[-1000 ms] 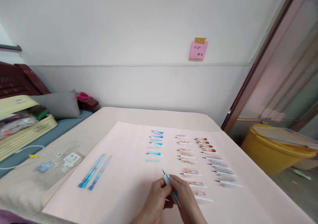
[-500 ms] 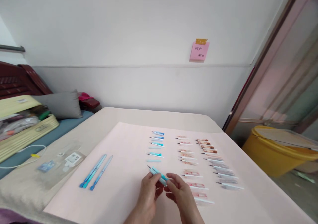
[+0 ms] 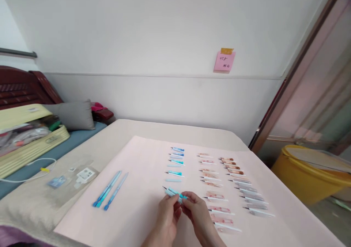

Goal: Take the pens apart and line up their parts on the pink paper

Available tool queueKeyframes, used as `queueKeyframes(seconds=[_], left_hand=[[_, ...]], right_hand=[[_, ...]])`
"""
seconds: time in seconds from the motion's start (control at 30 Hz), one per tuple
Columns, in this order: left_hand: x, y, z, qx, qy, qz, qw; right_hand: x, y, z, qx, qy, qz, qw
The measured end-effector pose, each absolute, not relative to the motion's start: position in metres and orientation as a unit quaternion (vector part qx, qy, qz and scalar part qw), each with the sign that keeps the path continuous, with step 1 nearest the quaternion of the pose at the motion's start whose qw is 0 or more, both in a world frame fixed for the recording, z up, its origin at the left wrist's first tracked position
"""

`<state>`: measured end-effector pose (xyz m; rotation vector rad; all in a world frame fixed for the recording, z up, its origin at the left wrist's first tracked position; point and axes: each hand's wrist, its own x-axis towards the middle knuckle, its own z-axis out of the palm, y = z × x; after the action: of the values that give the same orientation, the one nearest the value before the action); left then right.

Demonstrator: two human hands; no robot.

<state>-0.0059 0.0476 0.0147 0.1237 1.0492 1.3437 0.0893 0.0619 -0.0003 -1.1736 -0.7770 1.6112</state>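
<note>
Low over the front of the pink sheet, my two hands meet around disassembled pen parts. My left hand pinches a teal pen, its pieces bunched together with a dark tip pointing up and left. Fingers of my right hand are closed on the right end of the same bundle. Fingertips cover part of it, so exactly which pieces each hand grips is hidden. Just beyond lies a column of blue and teal pen parts with white refills.
Three long blue pens lie at left. Right of my hands run columns of pink pen parts and brown and grey ones. Clear packaging lies on the beige cover. A yellow bin stands beyond the right edge.
The view has shifted slightly, so the scene sits a little further right and lower. My right hand has closed in on the teal pen parts, its fingers nearer my left hand.
</note>
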Motion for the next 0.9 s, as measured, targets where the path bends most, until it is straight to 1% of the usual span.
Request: queueKeyframes(seconds=[0.13,0.33,0.5,0.67,0.9], left_hand=[[-0.01,0.051,0.01,0.024,0.419,0.608,0.674],[-0.014,0.052,-0.002,-0.038,0.443,0.595,0.67],[-0.014,0.051,0.005,-0.057,0.451,0.587,0.67],[-0.012,0.051,0.009,-0.068,0.457,0.585,0.666],[-0.011,0.055,0.003,-0.068,0.44,0.581,0.682]], right_hand=[[0.084,0.084,-0.01,-0.492,-0.352,0.639,0.474],[0.073,0.106,-0.024,-0.509,-0.442,0.577,0.461],[0.071,0.111,-0.032,-0.537,-0.519,0.504,0.435],[0.074,0.113,-0.035,-0.564,-0.555,0.446,0.42],[0.075,0.115,-0.037,-0.576,-0.581,0.422,0.392]])
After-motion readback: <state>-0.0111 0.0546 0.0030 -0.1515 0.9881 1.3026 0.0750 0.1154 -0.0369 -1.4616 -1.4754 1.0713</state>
